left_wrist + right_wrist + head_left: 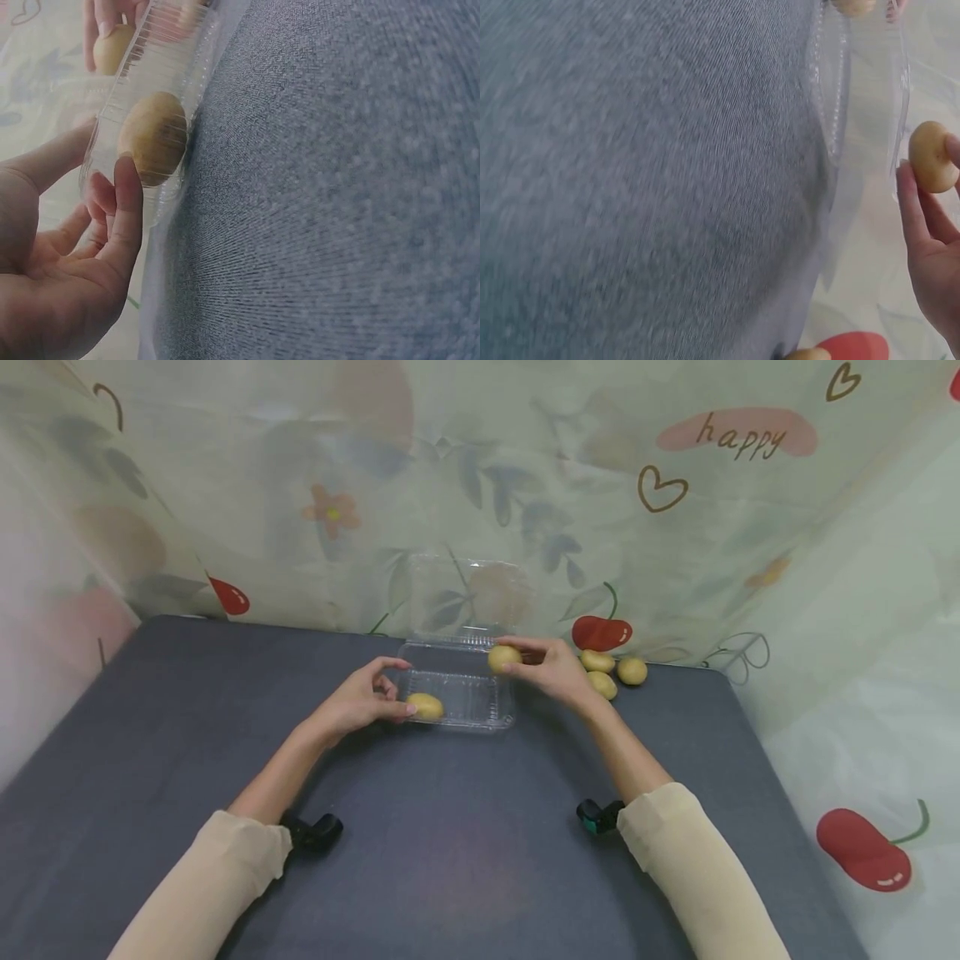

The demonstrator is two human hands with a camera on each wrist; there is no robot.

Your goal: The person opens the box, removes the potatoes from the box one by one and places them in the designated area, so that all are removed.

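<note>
A clear plastic clamshell container sits on the table with its lid raised at the back. My left hand grips the container's left end, thumb at the front wall and index finger toward the back. One potato lies inside at the front left; the left wrist view shows this potato through the wall. Above the container's back right part, my right hand pinches a second potato between thumb and fingers. That potato also shows in the right wrist view, near the rim.
Right of the container, several loose potatoes are grouped near the back edge of the dark grey table. A patterned curtain hangs behind and beside the table. Black wrist cameras are worn at both cuffs.
</note>
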